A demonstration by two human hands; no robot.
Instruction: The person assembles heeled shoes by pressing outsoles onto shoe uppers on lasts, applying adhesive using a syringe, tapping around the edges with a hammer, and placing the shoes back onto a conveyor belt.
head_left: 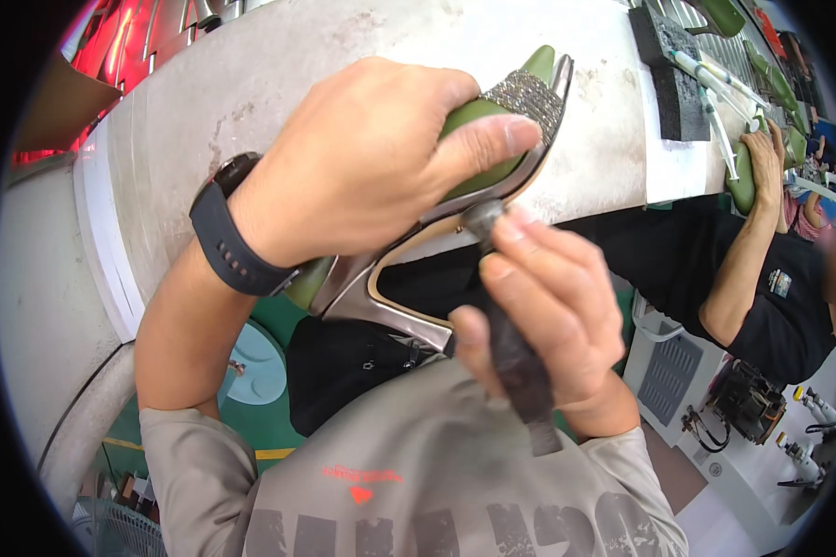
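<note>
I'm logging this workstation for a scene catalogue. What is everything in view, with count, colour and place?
high-heeled shoe: one, olive green with a glittery toe band and metallic heel, held at centre
dark-handled tool: one, blackish, tip against the shoe's sole edge
workbench: one, grey, across the top
foam blocks: two, black, upper right on the bench
other green shoes: several, far upper right
co-worker: one, black shirt, right side, hand on a green shoe
wristwatch: one, black, left wrist
left hand: gripping the shoe from above
right hand: gripping the tool
</note>
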